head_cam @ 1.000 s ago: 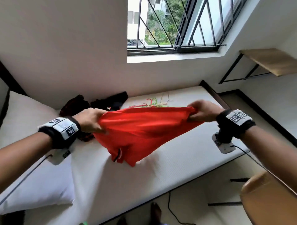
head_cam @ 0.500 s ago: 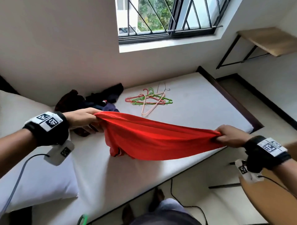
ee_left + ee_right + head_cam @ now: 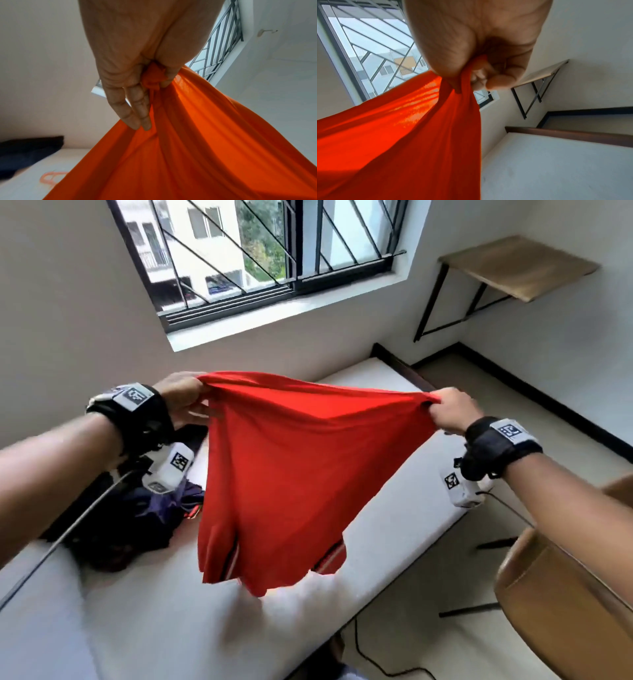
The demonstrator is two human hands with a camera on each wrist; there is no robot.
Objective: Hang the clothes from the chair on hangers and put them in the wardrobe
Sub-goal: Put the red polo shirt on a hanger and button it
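Home bedroom, mattress (image 3: 359, 392), barred window (image 3: 274, 251), wall shelf (image 3: 520, 265)

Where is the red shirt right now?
In the head view, the red fabric shirt hangs mid-frame above the white mattress, between left hand and right hand.

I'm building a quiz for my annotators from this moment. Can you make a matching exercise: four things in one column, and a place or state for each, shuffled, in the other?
Things:
1. red shirt
2. dark clothes
3. wooden shelf
4. left hand

Places or states:
A. fixed to the wall at the right
B. piled on the mattress
C. stretched in the air between both hands
D. grips one corner of the fabric

Pairs: 1-C, 2-B, 3-A, 4-D
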